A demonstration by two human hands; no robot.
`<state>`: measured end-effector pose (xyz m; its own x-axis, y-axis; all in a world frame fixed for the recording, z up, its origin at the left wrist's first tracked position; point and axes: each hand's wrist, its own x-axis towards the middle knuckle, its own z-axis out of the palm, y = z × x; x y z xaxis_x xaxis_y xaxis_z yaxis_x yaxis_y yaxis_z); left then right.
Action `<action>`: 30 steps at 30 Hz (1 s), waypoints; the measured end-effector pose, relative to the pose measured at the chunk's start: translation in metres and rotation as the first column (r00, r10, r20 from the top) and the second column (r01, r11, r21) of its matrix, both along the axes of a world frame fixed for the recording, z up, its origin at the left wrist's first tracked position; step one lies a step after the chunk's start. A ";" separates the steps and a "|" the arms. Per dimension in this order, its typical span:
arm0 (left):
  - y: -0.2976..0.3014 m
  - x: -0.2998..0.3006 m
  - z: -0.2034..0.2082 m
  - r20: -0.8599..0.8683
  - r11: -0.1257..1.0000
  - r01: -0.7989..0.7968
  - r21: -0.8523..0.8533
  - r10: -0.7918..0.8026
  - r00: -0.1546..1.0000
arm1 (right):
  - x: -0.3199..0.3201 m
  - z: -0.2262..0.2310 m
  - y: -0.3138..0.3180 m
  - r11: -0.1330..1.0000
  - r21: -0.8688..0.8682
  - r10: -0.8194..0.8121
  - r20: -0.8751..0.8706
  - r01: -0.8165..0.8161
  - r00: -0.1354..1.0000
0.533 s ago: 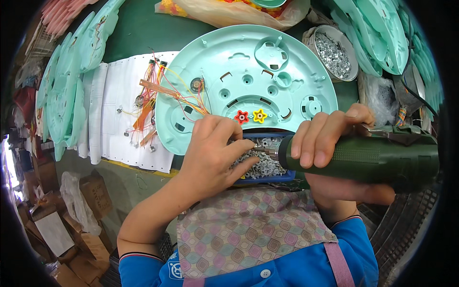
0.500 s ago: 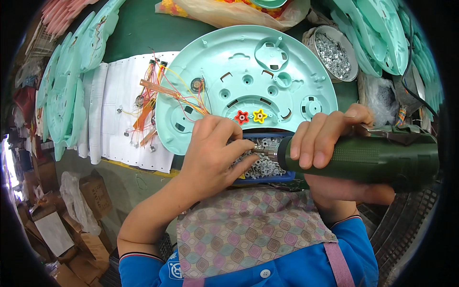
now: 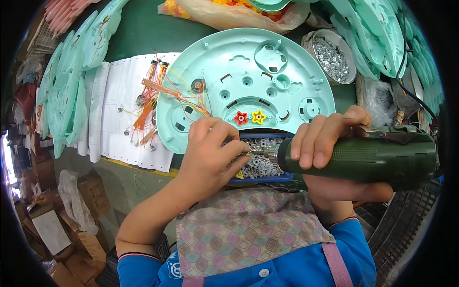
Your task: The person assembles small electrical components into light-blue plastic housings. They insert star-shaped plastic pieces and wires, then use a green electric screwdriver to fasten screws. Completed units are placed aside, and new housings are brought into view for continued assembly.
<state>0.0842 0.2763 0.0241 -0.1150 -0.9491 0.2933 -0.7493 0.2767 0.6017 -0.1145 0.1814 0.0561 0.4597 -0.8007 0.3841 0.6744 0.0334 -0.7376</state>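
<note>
A dark green electric screwdriver (image 3: 368, 155) lies level in my right hand (image 3: 318, 141), its bit pointing left. At the bit's tip, my left hand (image 3: 210, 155) is closed in a pinch; whatever its fingertips hold is hidden. Below both is a blue tray (image 3: 267, 180) of small whitish screw-like parts (image 3: 263, 167). Just beyond, a mint-green half-round plastic shell (image 3: 201, 52) lies open side up. A red star-shaped piece (image 3: 241, 118) and a yellow one (image 3: 258, 116) sit at its near edge. A wired speaker (image 3: 197, 85) rests on its left part.
White paper sheets (image 3: 119, 105) lie left, under loose wires and brown circuit strips (image 3: 143, 116). A bowl of shiny metal parts (image 3: 331, 57) stands at right. Mint shells are stacked on both sides (image 3: 67, 100). A bag of yellow and red pieces (image 3: 234, 14) is at the far edge.
My left fingertips have drawn slightly left along the bit, so more of it shows. The right hand keeps its hold on the screwdriver. The shell and its pieces look unchanged.
</note>
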 end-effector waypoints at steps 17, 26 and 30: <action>0.003 0.007 0.006 0.197 0.985 0.033 -0.169 0.001 0.980 | 0.019 0.012 -0.001 0.985 -0.075 0.156 0.038 -0.152 0.987; -0.023 0.091 0.008 0.359 0.698 -0.652 -0.296 0.714 0.601 | 0.018 0.008 -0.016 0.959 -0.271 0.083 -0.019 -0.085 0.996; -0.029 0.105 -0.008 -0.257 0.734 -0.661 0.158 0.677 0.690 | 0.014 0.007 -0.020 0.953 -0.294 0.073 -0.020 -0.076 0.997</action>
